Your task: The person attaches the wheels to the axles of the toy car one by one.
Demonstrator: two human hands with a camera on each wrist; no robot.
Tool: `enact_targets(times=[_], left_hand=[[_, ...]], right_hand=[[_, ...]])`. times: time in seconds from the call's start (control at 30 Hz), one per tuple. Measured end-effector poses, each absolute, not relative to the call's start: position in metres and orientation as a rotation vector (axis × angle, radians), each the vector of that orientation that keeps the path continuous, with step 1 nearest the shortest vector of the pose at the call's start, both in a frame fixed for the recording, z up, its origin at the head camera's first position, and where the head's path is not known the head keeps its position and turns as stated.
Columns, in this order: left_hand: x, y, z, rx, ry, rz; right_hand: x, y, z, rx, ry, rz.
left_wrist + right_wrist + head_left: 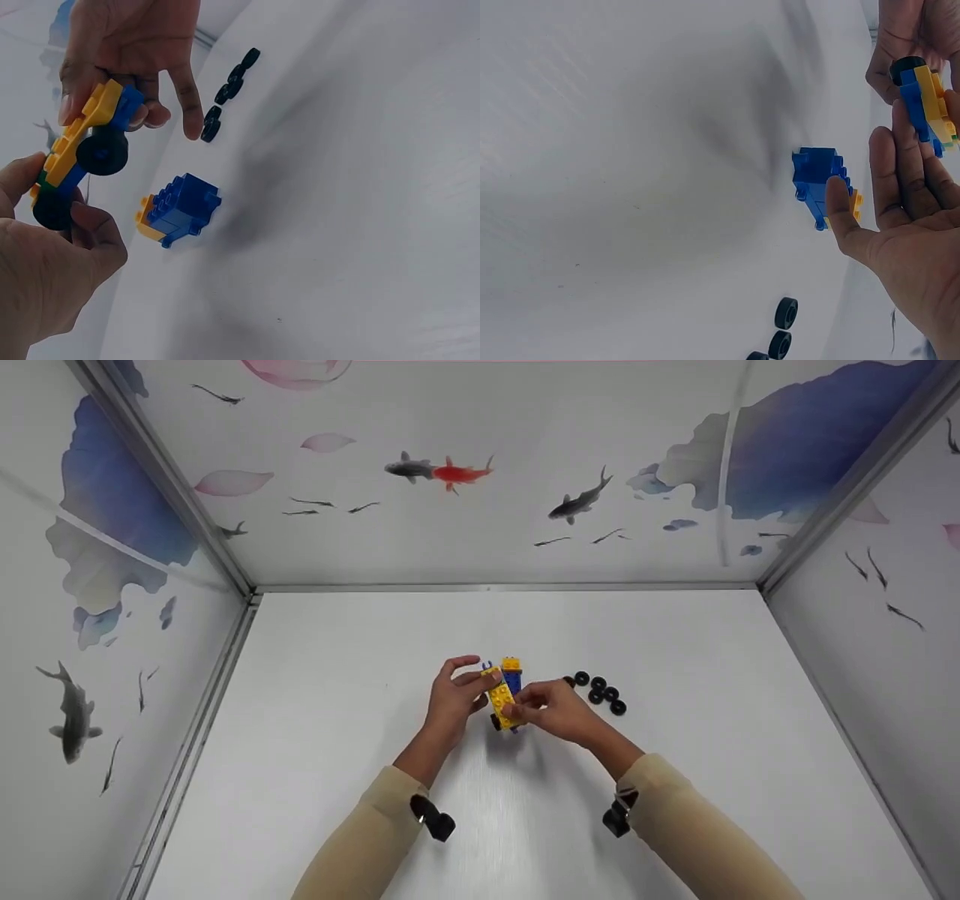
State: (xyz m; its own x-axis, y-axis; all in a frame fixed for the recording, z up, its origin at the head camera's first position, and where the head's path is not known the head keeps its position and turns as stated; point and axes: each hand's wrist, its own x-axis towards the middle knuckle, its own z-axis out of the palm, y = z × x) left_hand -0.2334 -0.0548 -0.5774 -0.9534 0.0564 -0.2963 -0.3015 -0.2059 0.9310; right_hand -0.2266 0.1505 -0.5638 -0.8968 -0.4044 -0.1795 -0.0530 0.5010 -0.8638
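Both hands hold a toy building-brick car chassis (501, 699) above the table. It has a studded yellow top, blue parts underneath and two black wheels (103, 151) on the side seen in the left wrist view. My left hand (450, 697) pinches one end between thumb and fingers, close to a wheel. At the other end my right hand (555, 709) grips the chassis with thumb and fingertips, little finger held away. The right wrist view shows a blue axle end (924, 135) with no wheel on it. Behind the hands stands a blue-and-yellow brick body (184, 206).
Several loose black wheels (598, 683) lie on the white table (337, 810) right of the right hand. Walls printed with fish (461, 474) and leaves enclose the table at the back and both sides.
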Motion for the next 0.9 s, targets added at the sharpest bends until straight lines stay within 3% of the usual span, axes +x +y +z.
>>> enact_targets(times=[0.37,0.9], left_hand=[[-0.2354,-0.0515,-0.5773,-0.301,1.787,2.259],[-0.2302,-0.0538,-0.5791,-0.05,1.865,2.19]], right_hand=[[-0.2253,0.1463,-0.5645,-0.348,2.368,-1.36],[-0.2263,0.1461,-0.5627,-0.261,2.397,-1.43]])
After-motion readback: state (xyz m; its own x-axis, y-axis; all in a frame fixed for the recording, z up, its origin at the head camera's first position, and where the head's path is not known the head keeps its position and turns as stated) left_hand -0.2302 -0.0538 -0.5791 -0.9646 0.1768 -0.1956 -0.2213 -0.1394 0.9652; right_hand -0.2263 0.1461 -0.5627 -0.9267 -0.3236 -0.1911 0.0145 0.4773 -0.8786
